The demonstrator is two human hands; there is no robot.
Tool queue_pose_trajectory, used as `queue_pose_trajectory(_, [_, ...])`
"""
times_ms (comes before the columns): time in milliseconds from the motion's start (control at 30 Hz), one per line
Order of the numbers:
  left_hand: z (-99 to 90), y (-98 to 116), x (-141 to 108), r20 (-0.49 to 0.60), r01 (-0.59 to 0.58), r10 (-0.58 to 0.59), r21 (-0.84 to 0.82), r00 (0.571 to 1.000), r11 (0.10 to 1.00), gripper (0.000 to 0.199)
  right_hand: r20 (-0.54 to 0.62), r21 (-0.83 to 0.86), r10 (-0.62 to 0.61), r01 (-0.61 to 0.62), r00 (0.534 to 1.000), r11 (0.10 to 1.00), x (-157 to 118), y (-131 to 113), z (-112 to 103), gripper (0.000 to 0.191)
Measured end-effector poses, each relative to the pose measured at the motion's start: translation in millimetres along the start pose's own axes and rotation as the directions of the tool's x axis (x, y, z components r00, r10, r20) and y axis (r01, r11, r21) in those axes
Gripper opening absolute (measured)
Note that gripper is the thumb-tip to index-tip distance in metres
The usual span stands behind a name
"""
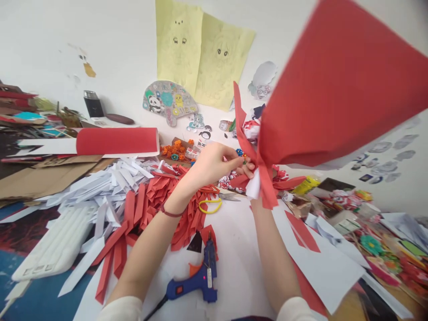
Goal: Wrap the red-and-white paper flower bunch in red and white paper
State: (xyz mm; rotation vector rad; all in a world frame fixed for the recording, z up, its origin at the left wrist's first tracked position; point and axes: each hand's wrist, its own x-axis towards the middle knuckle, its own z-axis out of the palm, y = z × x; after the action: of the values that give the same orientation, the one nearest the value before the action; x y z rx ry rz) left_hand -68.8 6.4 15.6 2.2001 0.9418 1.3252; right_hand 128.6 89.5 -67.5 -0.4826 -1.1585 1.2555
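My right hand (pixel 248 169) is closed round the gathered neck of a large sheet of red paper (pixel 327 93), which is raised in front of me. Above the grip the sheet fans out widely to the upper right; below it hang red and white paper ends (pixel 266 185). My left hand (pixel 217 164) comes in from the left, thumb and fingers pinched together close to the right fingers. What the pinch holds, if anything, is too small to make out. Part of the right hand is hidden behind the paper.
A blue glue gun (pixel 195 278) with a red light lies on white paper below. Scissors (pixel 212 205) with yellow handles lie beyond it. White strips (pixel 100 183) and folded red strips (pixel 157 196) are heaped left, near a white power strip (pixel 56 240). Paper sheets (pixel 329 263) lie right.
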Motion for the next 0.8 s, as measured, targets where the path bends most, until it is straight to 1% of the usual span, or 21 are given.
queue_pose_trajectory(33, [-2.1, 1.0, -1.0, -0.002, 0.002, -0.002, 0.017, 1.000, 1.000, 0.029, -0.057, -0.023, -0.045, 0.043, 0.997, 0.999, -3.3, -8.9, 5.4, 0.044])
queue_pose_trajectory(100, [-4.7, 2.8, -2.3, -0.050, 0.007, -0.005, 0.050, 0.999, 0.999, 0.027, -0.105, -0.021, -0.090, 0.089, 0.990, 0.996, -7.8, -23.9, 14.6, 0.037])
queue_pose_trajectory(167, [-4.0, 5.0, -2.8, -0.136, -0.010, 0.019, 0.071, 0.991, 0.997, 0.025, -0.170, -0.050, -0.166, 0.159, 0.971, 0.986, -10.0, -34.6, 21.7, 0.034])
queue_pose_trajectory(200, [-2.2, 6.3, -2.8, -0.189, -0.036, 0.053, 0.089, 0.980, 0.995, 0.025, -0.187, -0.089, -0.203, 0.189, 0.961, 0.978, -10.9, -38.5, 24.9, 0.034])
queue_pose_trajectory(267, [4.1, 8.4, -2.7, -0.279, -0.116, 0.160, 0.167, 0.947, 0.979, 0.024, -0.198, -0.167, -0.266, 0.235, 0.943, 0.958, -12.9, -43.7, 31.2, 0.035])
queue_pose_trajectory(300, [8.2, 8.8, -2.5, -0.303, -0.158, 0.225, 0.231, 0.926, 0.960, 0.023, -0.196, -0.204, -0.291, 0.251, 0.936, 0.946, -14.3, -45.5, 34.5, 0.035])
queue_pose_trajectory(400, [22.1, 5.5, -0.6, -0.311, -0.245, 0.414, 0.462, 0.855, 0.852, 0.022, -0.213, -0.363, -0.379, 0.287, 0.900, 0.886, -20.2, -49.3, 44.5, 0.041])
queue_pose_trajectory(500, [33.2, -2.8, 2.4, -0.316, -0.265, 0.546, 0.621, 0.776, 0.737, 0.021, -0.243, -0.541, -0.452, 0.267, 0.858, 0.798, -27.2, -53.9, 53.7, 0.048])
queue_pose_trajectory(567, [38.1, -7.8, 3.9, -0.332, -0.257, 0.596, 0.674, 0.731, 0.692, 0.018, -0.233, -0.607, -0.470, 0.250, 0.852, 0.755, -31.6, -57.7, 58.6, 0.049])
queue_pose_trajectory(633, [41.7, -11.0, 4.8, -0.355, -0.246, 0.624, 0.698, 0.696, 0.672, 0.016, -0.207, -0.639, -0.476, 0.251, 0.855, 0.727, -35.3, -61.6, 62.2, 0.051])
queue_pose_trajectory(700, [44.4, -12.3, 5.3, -0.382, -0.242, 0.632, 0.694, 0.675, 0.678, 0.015, -0.174, -0.659, -0.471, 0.253, 0.865, 0.708, -38.4, -65.4, 64.5, 0.055])
queue_pose_trajectory(800, [47.3, -11.9, 5.8, -0.435, -0.247, 0.621, 0.652, 0.652, 0.717, 0.014, -0.114, -0.664, -0.450, 0.269, 0.886, 0.698, -42.2, -71.1, 66.9, 0.057])
